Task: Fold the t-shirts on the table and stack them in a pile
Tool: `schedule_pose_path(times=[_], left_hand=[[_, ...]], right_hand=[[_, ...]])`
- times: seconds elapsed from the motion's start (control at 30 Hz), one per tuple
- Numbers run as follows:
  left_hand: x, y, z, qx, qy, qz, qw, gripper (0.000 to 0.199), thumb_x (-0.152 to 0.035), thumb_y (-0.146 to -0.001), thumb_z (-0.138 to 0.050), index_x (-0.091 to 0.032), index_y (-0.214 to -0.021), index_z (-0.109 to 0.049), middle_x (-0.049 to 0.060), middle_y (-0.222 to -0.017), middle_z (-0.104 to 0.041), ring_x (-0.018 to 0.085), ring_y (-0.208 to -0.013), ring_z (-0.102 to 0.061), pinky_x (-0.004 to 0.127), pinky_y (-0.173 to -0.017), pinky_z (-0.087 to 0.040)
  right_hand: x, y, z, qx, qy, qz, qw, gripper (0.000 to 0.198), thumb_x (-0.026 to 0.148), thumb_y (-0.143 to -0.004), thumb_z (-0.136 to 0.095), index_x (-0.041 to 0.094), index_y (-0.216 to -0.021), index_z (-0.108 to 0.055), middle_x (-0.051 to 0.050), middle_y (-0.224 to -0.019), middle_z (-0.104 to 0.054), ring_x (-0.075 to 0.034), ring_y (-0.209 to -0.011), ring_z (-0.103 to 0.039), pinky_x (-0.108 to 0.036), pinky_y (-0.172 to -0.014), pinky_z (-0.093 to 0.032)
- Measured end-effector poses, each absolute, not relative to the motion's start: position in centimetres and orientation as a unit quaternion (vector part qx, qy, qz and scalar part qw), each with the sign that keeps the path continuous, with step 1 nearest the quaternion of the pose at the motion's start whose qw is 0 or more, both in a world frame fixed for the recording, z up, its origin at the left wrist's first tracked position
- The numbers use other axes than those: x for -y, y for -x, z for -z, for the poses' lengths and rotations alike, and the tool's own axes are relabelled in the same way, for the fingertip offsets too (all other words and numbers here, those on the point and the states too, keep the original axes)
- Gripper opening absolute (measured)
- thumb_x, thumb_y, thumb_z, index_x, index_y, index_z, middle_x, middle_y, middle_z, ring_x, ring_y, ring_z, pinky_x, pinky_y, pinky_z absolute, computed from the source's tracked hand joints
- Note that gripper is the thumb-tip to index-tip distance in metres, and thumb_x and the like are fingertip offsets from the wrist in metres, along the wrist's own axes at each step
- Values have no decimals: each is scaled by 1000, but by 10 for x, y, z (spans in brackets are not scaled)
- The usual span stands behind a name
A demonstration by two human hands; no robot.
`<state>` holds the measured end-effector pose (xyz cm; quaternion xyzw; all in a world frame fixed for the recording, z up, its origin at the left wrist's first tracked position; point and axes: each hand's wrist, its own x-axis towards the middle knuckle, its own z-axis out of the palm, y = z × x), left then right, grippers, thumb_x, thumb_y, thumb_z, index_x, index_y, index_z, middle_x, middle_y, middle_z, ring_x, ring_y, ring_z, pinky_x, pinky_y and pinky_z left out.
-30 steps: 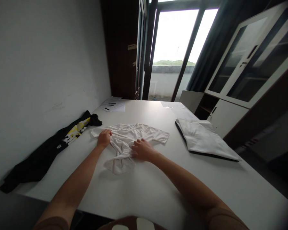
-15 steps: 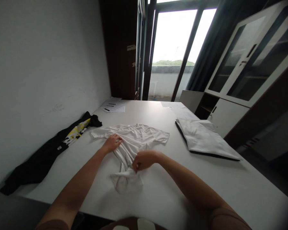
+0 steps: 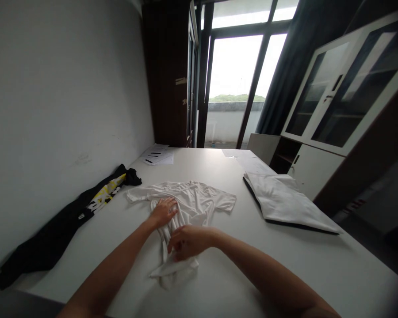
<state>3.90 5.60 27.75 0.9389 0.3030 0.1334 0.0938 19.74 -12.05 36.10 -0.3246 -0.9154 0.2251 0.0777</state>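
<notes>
A white short-sleeved T-shirt [image 3: 195, 201] lies on the white table, its sleeves spread toward the far side and its lower part bunched and wrinkled toward me. Resting on the shirt's left side, my left hand [image 3: 165, 212] is open, fingers lying over the fabric. Closer to me, my right hand [image 3: 189, 242] is closed, with curled fingers gripping the gathered lower part of the shirt. The crumpled hem lies just below that hand. Part of the bunched cloth is hidden behind my right hand.
Along the wall at left lies a black garment [image 3: 56, 234] with a yellow and white print. A folded white and black cloth [image 3: 288, 198] sits at right. Papers [image 3: 158, 154] lie at the table's [image 3: 202, 163] far end. Cabinets [image 3: 321, 101] stand beyond on the right.
My right hand has moved left along the lower shirt, and the hem has shifted with it. My left hand has slid slightly right over the fabric. The camera view has tilted up.
</notes>
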Motion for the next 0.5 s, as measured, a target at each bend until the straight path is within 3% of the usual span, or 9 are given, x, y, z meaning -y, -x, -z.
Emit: schedule_pose_path(times=[0.13,0.23,0.4,0.5], left_hand=[[-42,-48,-279,-312,-940,-104,93,49,-45,-103,-46,-24,-146,-55,11,-159,-45,30,-150,-37,58,-124,-19],[-30,-57,-277,-358,-924,-100,93,50,-49,-105,-43,-24,-145,-56,13,-160,-44,33,-151,-34,63,-122,-20],[-9,-68,-268,-383,-913,-112,87,55,-53,-104,-41,-25,-151,-50,14,-164,-36,34,-153,-28,66,-122,-15],[-5,-69,-265,-368,-919,-116,80,54,-53,-105,-39,-28,-151,-50,11,-165,-35,34,-154,-26,67,-122,-12]], right_hand=[[132,-178,-350,924,353,-144,-28,37,39,-85,-78,24,-118,-72,-4,-96,-74,-21,-86,-69,-25,-71,-47],[139,-172,-347,913,395,-68,-71,27,34,-88,-73,24,-113,-72,-5,-91,-74,-24,-82,-70,-29,-68,-47],[138,-176,-357,945,284,-163,19,22,27,-85,-76,20,-106,-70,-5,-102,-72,-21,-92,-68,-25,-76,-47],[137,-182,-369,928,274,-252,26,18,24,-84,-79,18,-98,-69,0,-88,-70,-15,-77,-64,-21,-71,-44]])
